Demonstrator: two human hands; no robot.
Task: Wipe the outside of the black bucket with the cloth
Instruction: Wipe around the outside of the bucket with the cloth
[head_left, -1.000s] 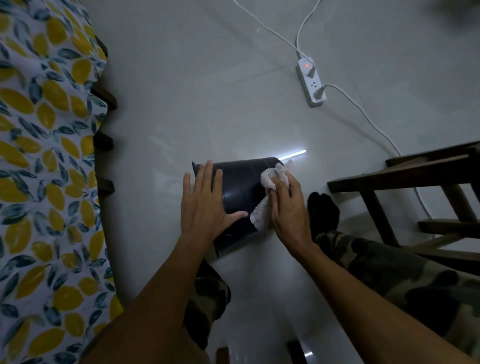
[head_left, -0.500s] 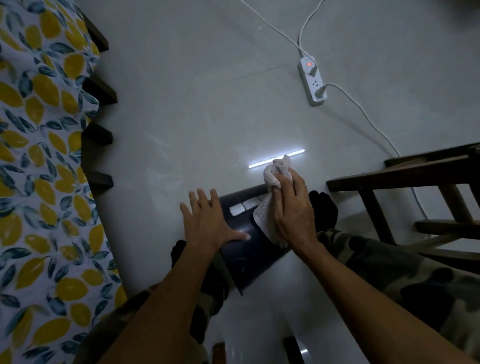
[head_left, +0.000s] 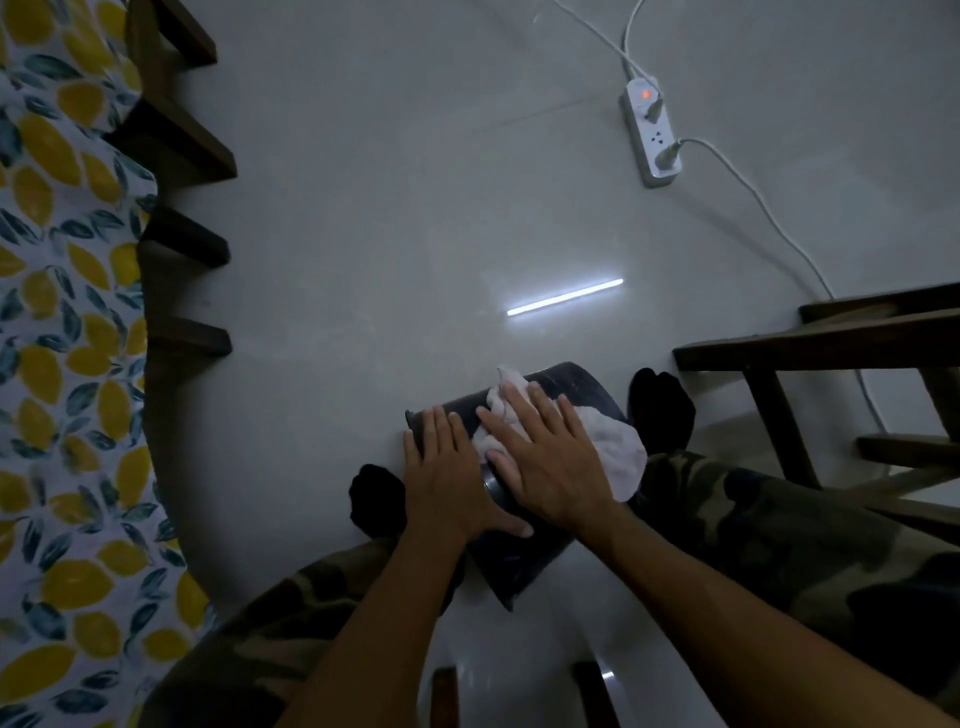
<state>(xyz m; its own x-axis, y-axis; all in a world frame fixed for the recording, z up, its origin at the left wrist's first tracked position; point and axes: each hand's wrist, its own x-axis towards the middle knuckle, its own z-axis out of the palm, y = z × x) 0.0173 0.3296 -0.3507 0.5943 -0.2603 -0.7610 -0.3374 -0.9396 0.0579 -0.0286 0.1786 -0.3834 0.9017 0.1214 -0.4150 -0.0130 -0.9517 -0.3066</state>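
- The black bucket (head_left: 576, 387) lies on its side on the pale floor (head_left: 363, 260), between the person's feet in black socks.
- The left hand (head_left: 449, 483) lies flat and open on the bucket's near left side.
- The right hand (head_left: 548, 457), fingers spread, presses the white cloth (head_left: 618, 452) onto the bucket's wall; in the dim light, it seems to grip nothing.

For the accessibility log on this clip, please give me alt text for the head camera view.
A person seated on a pale floor presses a white cloth flat against the side of a black bucket with the right hand, while the left hand steadies it. A power strip lies beyond.
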